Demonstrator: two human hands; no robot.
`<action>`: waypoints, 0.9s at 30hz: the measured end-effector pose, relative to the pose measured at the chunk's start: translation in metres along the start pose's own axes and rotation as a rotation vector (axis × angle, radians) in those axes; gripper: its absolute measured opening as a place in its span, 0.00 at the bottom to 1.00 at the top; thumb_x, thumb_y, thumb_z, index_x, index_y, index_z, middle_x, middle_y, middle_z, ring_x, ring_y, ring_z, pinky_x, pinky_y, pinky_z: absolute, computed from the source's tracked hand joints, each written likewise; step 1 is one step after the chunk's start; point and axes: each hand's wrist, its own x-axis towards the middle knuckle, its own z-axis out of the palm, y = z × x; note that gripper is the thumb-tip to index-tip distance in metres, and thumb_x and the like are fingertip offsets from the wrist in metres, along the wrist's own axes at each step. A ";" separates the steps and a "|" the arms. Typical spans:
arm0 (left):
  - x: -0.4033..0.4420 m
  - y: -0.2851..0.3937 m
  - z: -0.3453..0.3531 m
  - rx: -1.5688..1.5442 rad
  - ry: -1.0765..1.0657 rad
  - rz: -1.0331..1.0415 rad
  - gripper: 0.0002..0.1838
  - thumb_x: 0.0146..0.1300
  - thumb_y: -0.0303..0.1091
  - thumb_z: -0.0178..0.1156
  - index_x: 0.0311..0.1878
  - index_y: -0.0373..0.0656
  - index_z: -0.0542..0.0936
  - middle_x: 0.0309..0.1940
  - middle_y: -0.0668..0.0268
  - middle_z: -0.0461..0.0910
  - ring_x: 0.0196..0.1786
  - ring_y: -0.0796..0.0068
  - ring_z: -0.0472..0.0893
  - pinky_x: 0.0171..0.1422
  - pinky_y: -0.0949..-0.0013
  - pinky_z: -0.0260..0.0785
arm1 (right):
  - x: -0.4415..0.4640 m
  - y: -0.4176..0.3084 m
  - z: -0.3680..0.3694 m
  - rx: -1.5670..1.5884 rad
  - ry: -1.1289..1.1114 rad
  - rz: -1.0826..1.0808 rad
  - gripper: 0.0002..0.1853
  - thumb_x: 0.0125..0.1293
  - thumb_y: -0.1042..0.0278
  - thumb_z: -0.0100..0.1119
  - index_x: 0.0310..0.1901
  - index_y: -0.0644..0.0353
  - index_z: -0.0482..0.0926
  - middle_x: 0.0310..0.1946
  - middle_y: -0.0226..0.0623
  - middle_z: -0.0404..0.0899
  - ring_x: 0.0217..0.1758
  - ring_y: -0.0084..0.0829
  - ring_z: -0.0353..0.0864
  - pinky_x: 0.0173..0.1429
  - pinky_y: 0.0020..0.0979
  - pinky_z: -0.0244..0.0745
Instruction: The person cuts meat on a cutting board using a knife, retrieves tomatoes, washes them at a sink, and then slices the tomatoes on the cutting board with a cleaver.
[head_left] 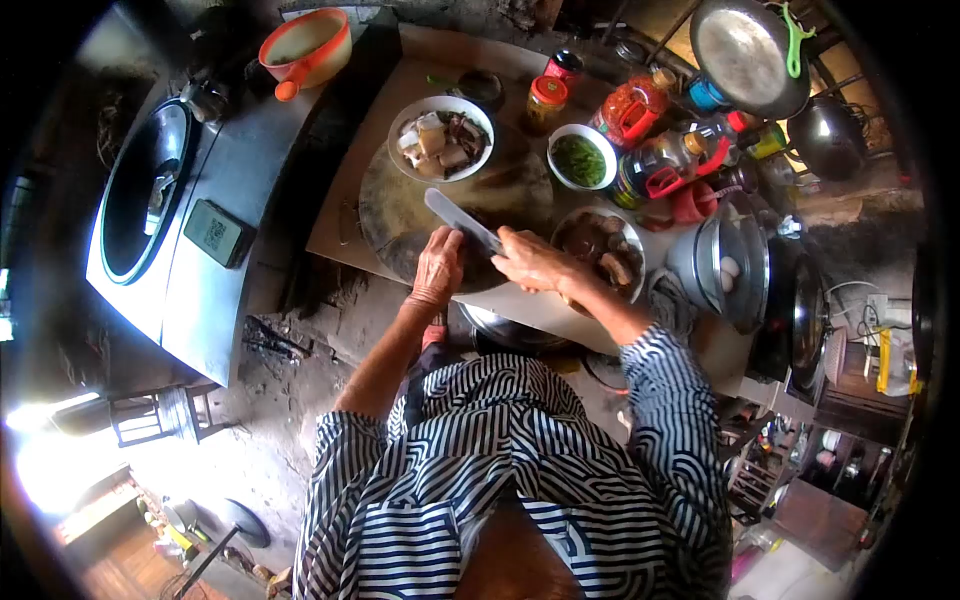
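Note:
My right hand [540,262] grips the handle of a kitchen knife [460,216], its broad pale blade pointing up and to the left over a round wooden chopping board [385,205]. Close by the blade, my left hand [438,268] rests at the board's near edge with its fingers curled. Whatever is under those fingers is hidden. On the board's far side stands a white bowl [487,160] holding pale blocks and darker pieces. Beside my right wrist is a bowl of dark brown chunks [590,232], partly covered by my forearm.
A small bowl of chopped greens [578,160], a red-lidded jar [547,95] and several bottles stand beyond the board. At right is a steel basin [700,268] with eggs. A phone [218,234] lies on the left counter beside a built-in wok [125,225]; an orange-handled pot [310,55] sits behind.

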 end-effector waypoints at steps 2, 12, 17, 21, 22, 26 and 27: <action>-0.001 -0.005 0.002 0.010 -0.009 0.006 0.09 0.45 0.25 0.58 0.32 0.39 0.72 0.30 0.58 0.71 0.37 0.54 0.73 0.39 0.60 0.68 | -0.022 -0.012 -0.020 0.030 -0.148 0.115 0.13 0.60 0.65 0.45 0.33 0.69 0.60 0.15 0.45 0.70 0.14 0.34 0.73 0.18 0.33 0.68; -0.003 -0.003 -0.002 0.006 -0.021 0.042 0.07 0.46 0.26 0.59 0.31 0.38 0.74 0.31 0.59 0.72 0.37 0.57 0.74 0.40 0.62 0.68 | 0.033 0.015 0.037 -0.226 0.186 -0.263 0.14 0.60 0.65 0.47 0.33 0.70 0.61 0.22 0.56 0.72 0.20 0.45 0.76 0.22 0.39 0.69; -0.014 0.002 -0.009 -0.018 0.007 0.095 0.09 0.49 0.22 0.56 0.36 0.38 0.77 0.35 0.60 0.74 0.40 0.59 0.74 0.42 0.65 0.69 | 0.028 0.018 0.041 -0.224 0.249 -0.160 0.14 0.59 0.66 0.50 0.33 0.70 0.61 0.26 0.61 0.73 0.25 0.49 0.77 0.29 0.42 0.73; -0.012 0.000 -0.007 -0.022 -0.014 0.068 0.12 0.47 0.20 0.54 0.37 0.39 0.77 0.36 0.59 0.74 0.40 0.58 0.75 0.43 0.65 0.69 | 0.023 0.003 0.028 -0.135 0.168 -0.083 0.15 0.58 0.65 0.50 0.32 0.70 0.60 0.22 0.57 0.73 0.20 0.47 0.76 0.23 0.41 0.70; -0.010 0.000 -0.008 -0.023 -0.015 0.071 0.12 0.47 0.20 0.54 0.37 0.39 0.77 0.36 0.59 0.74 0.40 0.58 0.75 0.43 0.65 0.69 | 0.017 -0.002 0.021 -0.135 0.172 -0.083 0.15 0.58 0.65 0.50 0.32 0.70 0.60 0.22 0.57 0.73 0.20 0.47 0.76 0.23 0.41 0.70; -0.008 -0.001 -0.009 -0.023 -0.009 0.061 0.09 0.47 0.21 0.54 0.34 0.39 0.73 0.33 0.59 0.72 0.39 0.57 0.73 0.42 0.62 0.68 | -0.013 0.008 0.007 -0.256 0.018 -0.143 0.14 0.60 0.65 0.48 0.33 0.70 0.61 0.17 0.50 0.73 0.17 0.41 0.75 0.22 0.38 0.69; -0.006 0.000 -0.009 -0.013 -0.015 0.067 0.09 0.47 0.22 0.54 0.34 0.39 0.72 0.33 0.58 0.72 0.39 0.56 0.73 0.41 0.61 0.68 | -0.019 0.011 0.006 -0.363 -0.022 -0.169 0.14 0.60 0.64 0.48 0.33 0.69 0.62 0.17 0.48 0.73 0.17 0.40 0.75 0.22 0.38 0.69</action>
